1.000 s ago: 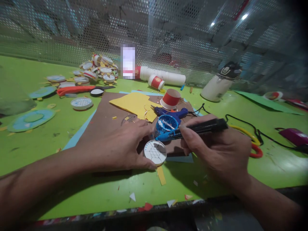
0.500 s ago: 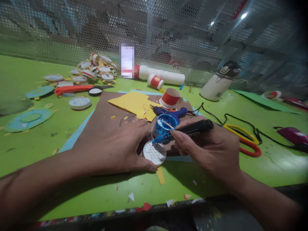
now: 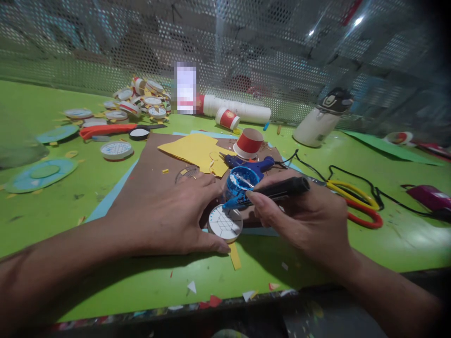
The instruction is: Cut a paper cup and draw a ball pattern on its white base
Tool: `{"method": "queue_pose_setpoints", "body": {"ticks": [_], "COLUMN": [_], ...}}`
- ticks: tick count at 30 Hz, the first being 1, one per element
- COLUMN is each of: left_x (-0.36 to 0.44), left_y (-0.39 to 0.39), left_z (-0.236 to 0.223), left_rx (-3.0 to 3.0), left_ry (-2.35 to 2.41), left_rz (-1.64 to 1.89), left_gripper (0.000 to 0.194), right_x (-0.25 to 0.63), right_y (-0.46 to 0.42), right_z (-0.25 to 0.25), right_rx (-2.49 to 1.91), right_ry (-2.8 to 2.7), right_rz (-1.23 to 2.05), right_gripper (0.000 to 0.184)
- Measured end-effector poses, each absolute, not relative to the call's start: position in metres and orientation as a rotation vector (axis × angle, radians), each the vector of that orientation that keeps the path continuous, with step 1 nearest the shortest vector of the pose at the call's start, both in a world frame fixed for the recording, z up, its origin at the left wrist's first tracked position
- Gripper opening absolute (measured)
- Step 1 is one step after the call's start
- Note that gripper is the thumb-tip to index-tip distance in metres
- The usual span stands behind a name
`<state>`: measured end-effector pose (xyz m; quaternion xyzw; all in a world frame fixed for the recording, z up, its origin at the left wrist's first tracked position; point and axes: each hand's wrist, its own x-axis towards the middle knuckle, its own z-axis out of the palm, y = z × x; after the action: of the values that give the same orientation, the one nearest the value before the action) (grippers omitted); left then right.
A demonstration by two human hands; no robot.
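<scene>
My left hand [image 3: 172,213] rests on the brown sheet, its thumb and fingers curved round a small round white disc [image 3: 226,226]. Thin dark lines form a web-like grid on the disc, with small blue marks along its upper left rim. In my right hand [image 3: 310,218] is a marker pen [image 3: 282,188], dark at the back and blue at the front. The pen's tip meets the disc's upper edge. Right behind the disc stands a small clear jar [image 3: 232,190] smeared with blue. A yellow paper strip [image 3: 235,257] sticks out below the disc.
A blue glue gun [image 3: 259,164], a red-and-white paper cup [image 3: 248,143] and yellow paper [image 3: 190,149] lie beyond my hands. Scissors [image 3: 366,217] are at right, other red-handled scissors [image 3: 109,130] at left. Similar discs [image 3: 141,105] are piled at the back left.
The pen and my right hand have shifted slightly left and down. The disc has shifted very slightly left, still held by my left hand.
</scene>
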<state>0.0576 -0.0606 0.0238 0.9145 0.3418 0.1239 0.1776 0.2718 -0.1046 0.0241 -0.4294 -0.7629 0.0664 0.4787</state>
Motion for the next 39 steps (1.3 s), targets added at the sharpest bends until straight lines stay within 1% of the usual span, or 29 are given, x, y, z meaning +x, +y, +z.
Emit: {"method": "queue_pose_setpoints", "body": {"ticks": [2, 6, 8, 15, 24, 29, 39], "left_x": [0.058, 0.058, 0.058, 0.057, 0.056, 0.057, 0.06], "left_y": [-0.061, -0.061, -0.06, -0.056, -0.057, -0.057, -0.058], "left_z": [0.026, 0.031, 0.032, 0.024, 0.021, 0.021, 0.022], "left_rx": [2.543, 2.476, 2.458, 2.476, 2.531, 2.521, 2.534], "left_ry": [0.983, 0.976, 0.959, 0.958, 0.927, 0.912, 0.918], "left_rz": [0.303, 0.325, 0.318, 0.374, 0.458, 0.472, 0.477], "left_gripper": [0.059, 0.039, 0.034, 0.04, 0.044, 0.043, 0.041], "right_x": [0.272, 0.271, 0.27, 0.271, 0.271, 0.271, 0.27], "right_y": [-0.104, -0.104, -0.104, -0.108, -0.105, -0.105, -0.102], "right_z": [0.025, 0.026, 0.026, 0.03, 0.026, 0.027, 0.024], "right_rx": [-1.036, -1.044, -1.037, -1.146, -1.102, -1.07, -1.058], "right_ry": [-1.88, -1.88, -1.867, -1.802, -1.789, -1.823, -1.82], "right_rz": [0.153, 0.166, 0.185, 0.11, 0.168, 0.177, 0.203], "right_gripper": [0.008, 0.007, 0.007, 0.015, 0.012, 0.01, 0.011]}}
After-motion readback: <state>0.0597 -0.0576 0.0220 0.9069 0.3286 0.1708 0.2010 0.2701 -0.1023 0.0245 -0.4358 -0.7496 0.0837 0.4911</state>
